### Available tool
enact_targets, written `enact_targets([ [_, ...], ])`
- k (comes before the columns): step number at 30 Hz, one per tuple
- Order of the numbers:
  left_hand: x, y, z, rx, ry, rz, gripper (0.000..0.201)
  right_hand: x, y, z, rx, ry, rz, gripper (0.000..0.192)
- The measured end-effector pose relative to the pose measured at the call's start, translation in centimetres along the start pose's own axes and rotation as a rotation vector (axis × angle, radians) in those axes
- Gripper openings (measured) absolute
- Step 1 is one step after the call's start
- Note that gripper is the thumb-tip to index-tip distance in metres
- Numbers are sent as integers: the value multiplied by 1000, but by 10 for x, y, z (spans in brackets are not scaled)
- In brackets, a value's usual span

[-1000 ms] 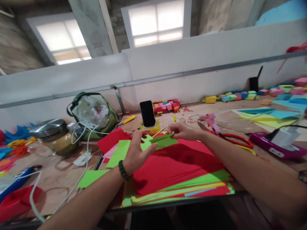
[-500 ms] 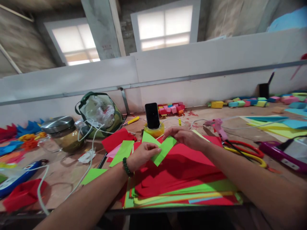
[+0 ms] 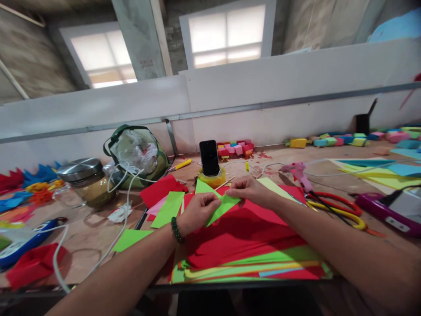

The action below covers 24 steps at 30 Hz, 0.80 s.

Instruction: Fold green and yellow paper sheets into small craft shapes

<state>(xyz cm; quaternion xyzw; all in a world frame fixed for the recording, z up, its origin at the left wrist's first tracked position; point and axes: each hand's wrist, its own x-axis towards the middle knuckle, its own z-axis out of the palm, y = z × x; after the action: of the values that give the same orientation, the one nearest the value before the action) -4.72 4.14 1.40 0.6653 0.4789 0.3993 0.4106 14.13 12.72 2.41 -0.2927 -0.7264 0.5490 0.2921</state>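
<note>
Head view: left hand and right hand pinch folded, pointed green paper.

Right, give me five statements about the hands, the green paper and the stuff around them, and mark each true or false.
1. Both hands pinch one piece of green paper. True: the left hand and the right hand each grip it.
2. The green paper lies flat on the table. False: it is held above the red sheets.
3. The phone stands upright behind the hands. True.
4. The left wrist is bare. False: it wears a dark green bead bracelet.
5. The right hand holds the scissors. False: they lie on the table, to the right of that hand.
</note>
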Motion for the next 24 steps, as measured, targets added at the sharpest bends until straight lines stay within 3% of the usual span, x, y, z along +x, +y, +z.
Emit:
enact_targets([
  [3, 2, -2, -2, 55, 127, 52, 35, 4, 2, -9, 99, 137, -8, 42],
  [6, 4, -4, -2, 98, 232, 110, 35, 2, 0, -2, 160, 163, -21, 45],
  [11, 0, -3, 4, 78, 118, 113, 34, -7, -6, 33, 57, 92, -111, 42],
  [14, -5, -3, 9, 121, 39, 87, 42, -10, -6, 43, -117, 228, -125, 34],
  [17, -7, -4, 12, 231, 80, 125, 65, -10, -8, 44, -225, 339, -135, 31],
  [21, -5, -2, 9, 161, 53, 194, 27, -13, -11, 44, -60, 216, -217, 44],
  [24, -4, 2, 5, -8, 26, 133, 24, -12, -14, 44, 35, 149, -258, 66],
])
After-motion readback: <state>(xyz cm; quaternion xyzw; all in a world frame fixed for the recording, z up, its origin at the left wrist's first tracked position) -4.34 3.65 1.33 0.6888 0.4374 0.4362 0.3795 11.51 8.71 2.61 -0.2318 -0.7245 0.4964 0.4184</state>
